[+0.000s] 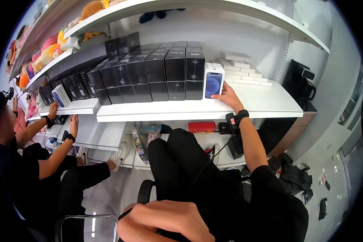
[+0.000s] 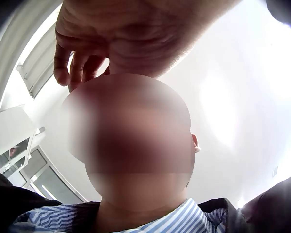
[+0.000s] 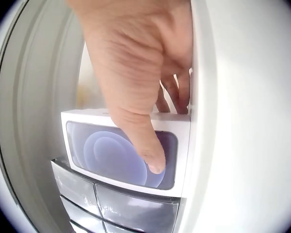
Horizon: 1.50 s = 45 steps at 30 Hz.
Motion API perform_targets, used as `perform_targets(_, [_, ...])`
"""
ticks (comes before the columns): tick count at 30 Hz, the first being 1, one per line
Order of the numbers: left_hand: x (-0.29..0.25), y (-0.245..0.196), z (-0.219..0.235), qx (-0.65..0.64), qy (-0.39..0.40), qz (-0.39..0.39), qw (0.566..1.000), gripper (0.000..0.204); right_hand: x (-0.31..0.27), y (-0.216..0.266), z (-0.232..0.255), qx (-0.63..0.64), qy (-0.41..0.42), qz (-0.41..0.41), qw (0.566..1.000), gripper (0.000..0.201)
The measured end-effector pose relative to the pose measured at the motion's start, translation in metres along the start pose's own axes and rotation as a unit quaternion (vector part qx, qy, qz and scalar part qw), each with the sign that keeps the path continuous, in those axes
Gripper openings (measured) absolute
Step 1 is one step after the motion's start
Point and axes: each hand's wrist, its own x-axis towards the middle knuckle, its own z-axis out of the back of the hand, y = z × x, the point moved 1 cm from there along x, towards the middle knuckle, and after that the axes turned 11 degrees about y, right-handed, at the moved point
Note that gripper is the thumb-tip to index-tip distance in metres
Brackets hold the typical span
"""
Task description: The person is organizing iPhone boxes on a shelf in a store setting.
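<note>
My right hand grips a white smartphone box low on its right side. The box stands upright on the white shelf, its front printed with a phone showing blue circles. In the right wrist view, the thumb of my right hand lies across the printed front, and the other fingers are partly hidden behind the box. Stacked black boxes stand directly left of it. My left hand is raised near the head camera, holding nothing visible; in the left wrist view its fingers are loosely bent.
White slim boxes are piled behind and right of the phone box. A black coffee machine stands past the shelf's right end. At the left, another person sits with hands at a lower shelf. Plush toys line the upper left shelves.
</note>
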Motion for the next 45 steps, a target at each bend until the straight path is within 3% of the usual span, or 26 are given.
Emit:
perform_targets(9, [0.003,-0.008,0.003,-0.007,0.014,-0.009,1.0,0.008,0.003,-0.001,0.002,-0.011,-0.002,0.014,1.0,0.102])
perform_targets(15, [0.011,-0.014,0.022,-0.007,0.127,-0.009,0.992,0.006,-0.002,0.003,0.0,-0.009,0.001,0.005,1.0,0.101])
perform_targets(18, [0.008,-0.005,0.014,0.033,0.085,-0.075,0.993,0.006,0.004,0.002,0.001,-0.012,-0.004,0.017,1.0,0.1])
perform_targets(20, [0.005,-0.007,0.013,0.033,0.08,-0.069,0.994,0.006,0.002,0.0,0.0,-0.004,-0.006,0.024,1.0,0.1])
perform_targets(24, [0.013,-0.029,0.021,0.048,0.134,0.033,0.989,0.007,0.001,0.004,0.001,-0.033,-0.004,0.004,0.999,0.1])
perform_targets(26, [0.014,-0.029,0.021,0.07,0.13,0.027,0.989,0.007,0.005,-0.004,0.003,-0.028,-0.003,0.017,0.999,0.101])
perform_targets(30, [0.006,-0.02,0.018,0.075,0.103,-0.009,0.992,0.007,0.003,0.0,-0.001,-0.016,-0.001,0.016,1.0,0.103])
perform_targets(32, [0.005,-0.015,0.002,0.07,-0.016,-0.028,0.997,0.007,0.001,0.004,0.001,-0.023,-0.001,0.006,1.0,0.103])
perform_targets(33, [0.006,-0.006,-0.028,0.059,-0.134,-0.048,0.988,0.007,0.0,0.005,0.001,-0.025,0.0,0.007,1.0,0.102])
perform_targets(35, [0.007,-0.008,-0.03,0.062,-0.149,-0.034,0.986,0.007,0.002,0.002,0.001,-0.019,0.0,0.024,1.0,0.102])
perform_targets(36, [0.008,-0.02,-0.004,0.074,-0.047,0.0,0.996,0.007,0.002,0.0,0.001,-0.016,-0.001,0.032,0.999,0.101])
perform_targets(38, [0.004,-0.024,0.01,0.089,0.062,0.025,0.994,0.006,0.0,0.005,0.0,-0.01,-0.001,0.012,1.0,0.101])
perform_targets(41, [0.002,-0.023,0.008,0.099,0.069,0.03,0.992,0.005,-0.002,0.006,-0.001,-0.025,-0.007,0.006,1.0,0.101])
perform_targets(45, [0.011,-0.037,0.011,0.112,0.084,0.107,0.984,0.005,0.002,0.0,0.001,-0.039,-0.015,0.017,0.999,0.102])
